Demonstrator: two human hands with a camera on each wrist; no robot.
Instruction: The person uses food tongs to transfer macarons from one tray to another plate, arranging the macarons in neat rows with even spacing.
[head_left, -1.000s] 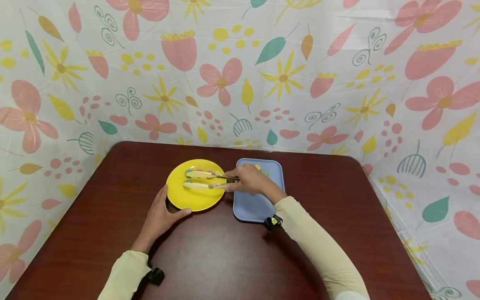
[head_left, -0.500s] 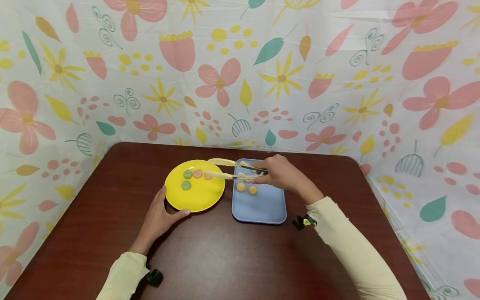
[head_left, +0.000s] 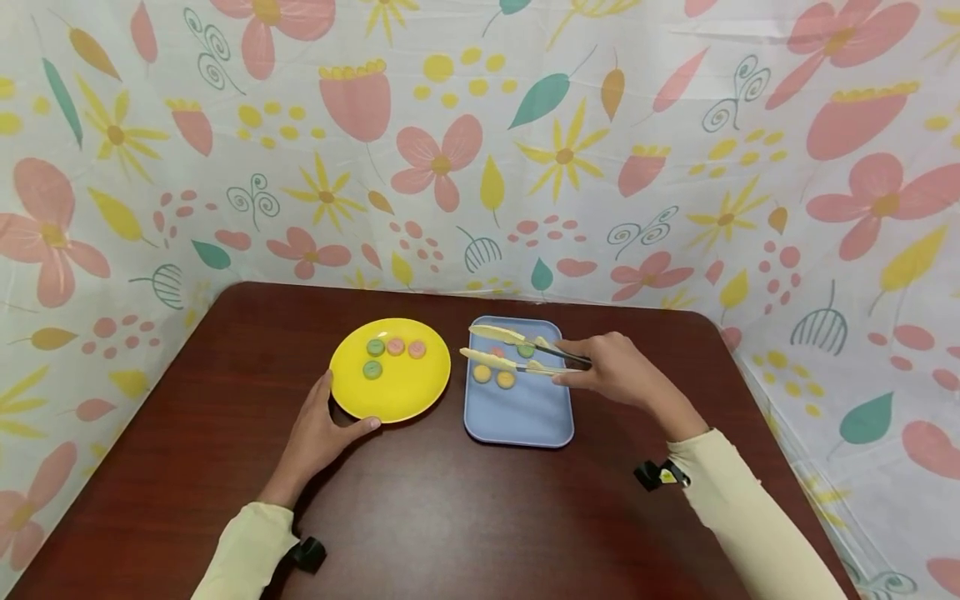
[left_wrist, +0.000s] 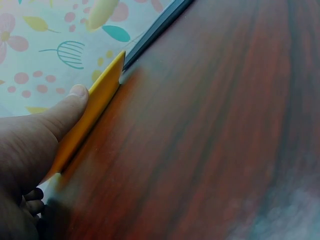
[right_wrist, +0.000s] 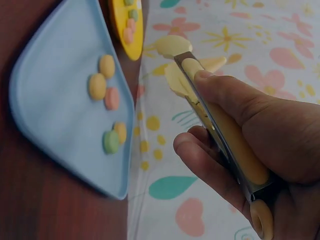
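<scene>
My right hand (head_left: 618,371) grips a pair of tongs (right_wrist: 230,140) with cream tips. The tongs' arms are spread, with nothing between the tips, and reach over the blue tray (head_left: 517,421). On the tray lie yellow macarons (head_left: 506,380), a green macaron (right_wrist: 111,142) and a pink macaron (right_wrist: 112,98); the tongs partly cover some in the head view. My left hand (head_left: 315,437) holds the yellow plate (head_left: 401,396) by its rim, thumb at the near edge and fingers along the left side. Two green macarons (head_left: 372,369) and two pink macarons (head_left: 417,350) sit on the plate.
Both dishes stand side by side on a dark reddish-brown table (head_left: 420,517), a narrow gap between them. A floral curtain (head_left: 480,167) hangs behind the table and along its sides. Each wrist wears a small black camera mount (head_left: 307,554).
My right hand has drawn the tongs rightward from above the plate to above the tray, uncovering the macarons on the plate. The left hand stays at the plate's rim.
</scene>
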